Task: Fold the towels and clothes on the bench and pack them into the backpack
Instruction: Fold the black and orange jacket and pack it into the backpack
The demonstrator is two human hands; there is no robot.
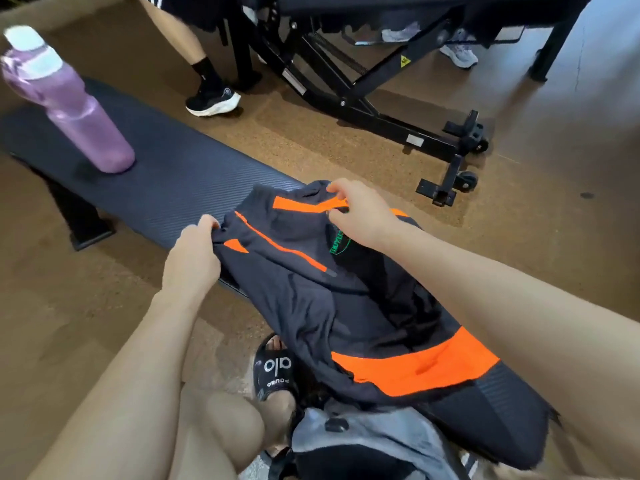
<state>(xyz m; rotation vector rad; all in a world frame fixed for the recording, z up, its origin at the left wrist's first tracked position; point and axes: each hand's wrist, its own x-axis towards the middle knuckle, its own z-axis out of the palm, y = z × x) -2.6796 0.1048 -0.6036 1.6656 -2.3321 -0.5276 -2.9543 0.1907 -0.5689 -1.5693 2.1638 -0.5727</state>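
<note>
Jacket (pixel 304 289): dark with orange panels, spread over the near end of the bench (pixel 166 174), its hem trailing off that end toward the backpack.
Long axis: collar far, orange hem band near, running along the bench.
Left hand (pixel 194 254): pinches the collar-end corner on the jacket's left edge.
Right hand (pixel 360 216): pinches the opposite top corner by the orange stripe.
Nearer hand: both sit at the collar end; neither is near the hem.
Backpack (pixel 374 441): grey, just below the jacket's hem.
Water bottle (pixel 65 98): purple, upright, well beyond the collar.
Judgement: a fold likely brings the collar toward the hem.
</note>
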